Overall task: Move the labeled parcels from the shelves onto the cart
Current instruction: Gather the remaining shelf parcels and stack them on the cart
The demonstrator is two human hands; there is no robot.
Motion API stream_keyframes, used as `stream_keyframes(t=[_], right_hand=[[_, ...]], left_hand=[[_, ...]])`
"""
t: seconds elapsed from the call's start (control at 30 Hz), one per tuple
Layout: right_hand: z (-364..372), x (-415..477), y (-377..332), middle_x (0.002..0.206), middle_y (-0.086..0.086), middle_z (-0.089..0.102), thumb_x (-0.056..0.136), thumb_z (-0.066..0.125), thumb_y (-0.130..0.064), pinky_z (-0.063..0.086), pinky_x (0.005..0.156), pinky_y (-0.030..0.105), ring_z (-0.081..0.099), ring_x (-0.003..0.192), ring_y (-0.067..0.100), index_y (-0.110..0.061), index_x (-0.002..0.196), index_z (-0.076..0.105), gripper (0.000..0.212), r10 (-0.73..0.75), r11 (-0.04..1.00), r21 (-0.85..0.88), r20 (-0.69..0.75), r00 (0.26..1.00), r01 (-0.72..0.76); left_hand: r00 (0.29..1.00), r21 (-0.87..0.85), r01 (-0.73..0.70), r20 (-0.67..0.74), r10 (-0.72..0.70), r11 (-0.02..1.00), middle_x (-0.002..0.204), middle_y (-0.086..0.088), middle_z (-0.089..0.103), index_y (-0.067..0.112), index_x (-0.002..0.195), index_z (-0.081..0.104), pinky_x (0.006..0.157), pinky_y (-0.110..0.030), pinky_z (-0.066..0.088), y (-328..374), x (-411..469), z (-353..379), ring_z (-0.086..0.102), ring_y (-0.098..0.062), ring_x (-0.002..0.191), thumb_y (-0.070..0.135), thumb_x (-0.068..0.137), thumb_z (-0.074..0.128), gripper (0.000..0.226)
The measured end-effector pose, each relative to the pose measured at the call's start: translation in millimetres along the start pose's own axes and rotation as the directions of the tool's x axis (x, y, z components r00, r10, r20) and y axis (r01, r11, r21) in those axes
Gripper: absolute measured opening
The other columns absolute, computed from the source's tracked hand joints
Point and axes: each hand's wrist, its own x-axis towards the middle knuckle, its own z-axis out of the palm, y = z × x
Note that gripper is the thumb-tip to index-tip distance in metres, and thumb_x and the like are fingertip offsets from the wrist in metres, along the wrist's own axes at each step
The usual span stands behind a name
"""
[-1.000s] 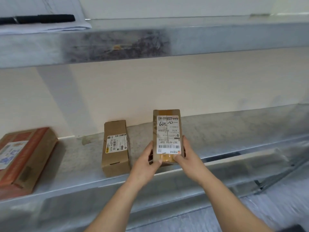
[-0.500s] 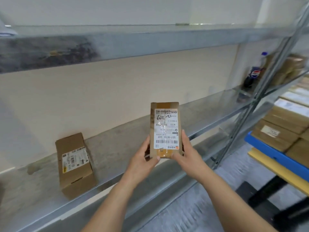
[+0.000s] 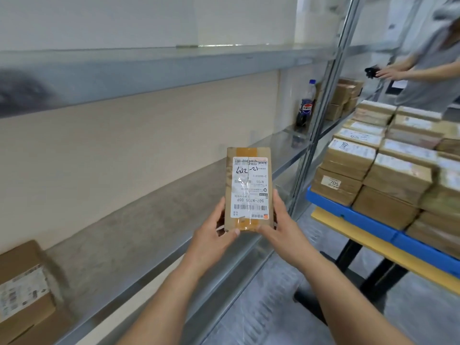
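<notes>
In the middle of the frame we hold a small brown parcel upright in the air, its white label facing us and printed upside down. Our left hand grips its lower left corner and our right hand its lower right edge. Each thumb lies on the front near the edge, and the other fingers curl round behind the parcel, where we cannot see them. The parcel is in front of the metal shelf and clear of its surface. One labelled box lies on that shelf at the lower left of the frame. At the right stands the cart, where stacked parcels fill a blue tray. A cola bottle stands at the far end of the shelf. Another person is in the upper right corner.
</notes>
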Motion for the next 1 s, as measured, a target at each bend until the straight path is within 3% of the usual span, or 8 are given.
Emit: stream_keyframes(t=[0.13,0.33,0.4,0.5,0.6,0.7,0.8,1.0], right_hand=[[-32.4,10.0,14.8,0.098,-0.059,0.029,0.091,0.061,-0.022,0.03,0.094,0.014,0.033,0.094,-0.036,-0.072,0.108,0.003,0.078,0.027,1.0,-0.014,-0.056,0.998,-0.028],[-92.1,33.5,37.1,0.122,-0.038,0.036,0.092,0.057,-0.013,0.031,0.107,0.025,0.037,0.124,-0.005,-0.047,0.143,-0.002,0.085,0.067,0.998,-0.01,-0.114,0.991,-0.069],[-117.8,41.9,44.5,0.114,-0.049,0.03,0.092,0.056,-0.011,0.032,0.106,0.021,0.035,0.123,-0.008,-0.055,0.135,0.0,0.083,0.051,0.998,-0.03,-0.137,0.989,-0.056],[-157.0,55.4,50.9,0.099,-0.059,0.024,0.092,0.056,-0.012,0.035,0.081,0.001,0.038,0.099,-0.026,-0.069,0.112,0.001,0.082,0.037,0.999,-0.032,-0.187,0.982,-0.044],[-195.6,66.8,62.6,0.112,-0.054,0.034,0.092,0.057,-0.019,0.032,0.087,0.009,0.04,0.105,-0.023,-0.076,0.109,0.0,0.082,0.018,0.998,-0.06,-0.239,0.971,-0.033],[-230.6,75.7,74.3,0.131,-0.034,0.043,0.092,0.055,-0.02,0.036,0.099,0.024,0.043,0.123,-0.003,-0.07,0.13,0.001,0.083,0.051,0.995,-0.069,-0.274,0.96,-0.072],[-262.5,80.5,82.6,0.116,-0.044,0.043,0.094,0.054,-0.021,0.037,0.099,0.023,0.046,0.115,-0.005,-0.054,0.144,-0.004,0.084,0.064,0.994,-0.069,-0.29,0.955,-0.088],[-287.3,103.2,92.5,0.11,-0.049,0.038,0.095,0.053,-0.028,0.037,0.094,0.019,0.047,0.113,-0.005,-0.047,0.148,-0.004,0.08,0.069,0.993,-0.07,-0.32,0.945,-0.097]], left_hand=[[0.999,0.009,-0.029,0.037,0.029,1.0,0.123,0.032,0.05,0.047,0.142,0.024,0.107,-0.029,0.038,16.6,24.0,27.1,0.049,0.002,0.121,0.015,0.086,0.066,0.076],[0.995,0.03,-0.072,0.068,0.07,0.997,0.119,0.035,0.054,0.049,0.141,0.028,0.106,-0.03,0.04,40.4,75.5,75.0,0.051,0.01,0.115,0.014,0.086,0.066,0.076],[0.993,0.026,-0.09,0.084,0.088,0.996,0.124,0.03,0.055,0.046,0.143,0.027,0.107,-0.031,0.039,50.1,95.9,93.2,0.051,0.009,0.115,0.014,0.085,0.066,0.077],[0.986,0.012,-0.124,0.115,0.122,0.992,0.126,0.028,0.053,0.044,0.144,0.025,0.107,-0.032,0.039,68.2,127.2,121.8,0.051,0.008,0.116,0.015,0.086,0.066,0.077],[0.976,-0.036,-0.165,0.14,0.169,0.986,0.119,0.032,0.057,0.044,0.142,0.029,0.101,-0.022,0.042,88.8,155.2,152.7,0.052,0.011,0.113,0.023,0.081,0.067,0.075],[0.966,-0.055,-0.203,0.155,0.209,0.978,0.115,0.034,0.058,0.045,0.14,0.032,0.093,-0.012,0.043,106.7,179.9,183.1,0.053,0.016,0.107,0.017,0.085,0.068,0.072],[0.959,-0.08,-0.221,0.165,0.232,0.972,0.104,0.042,0.058,0.055,0.126,0.035,0.078,-0.003,0.043,118.7,201.4,207.1,0.053,0.02,0.102,0.015,0.085,0.068,0.067],[0.969,-0.073,-0.204,0.128,0.212,0.976,0.119,0.026,0.061,0.045,0.135,0.044,0.096,-0.027,0.046,118.8,237.8,227.7,0.055,0.006,0.111,0.032,0.082,0.068,0.06]])
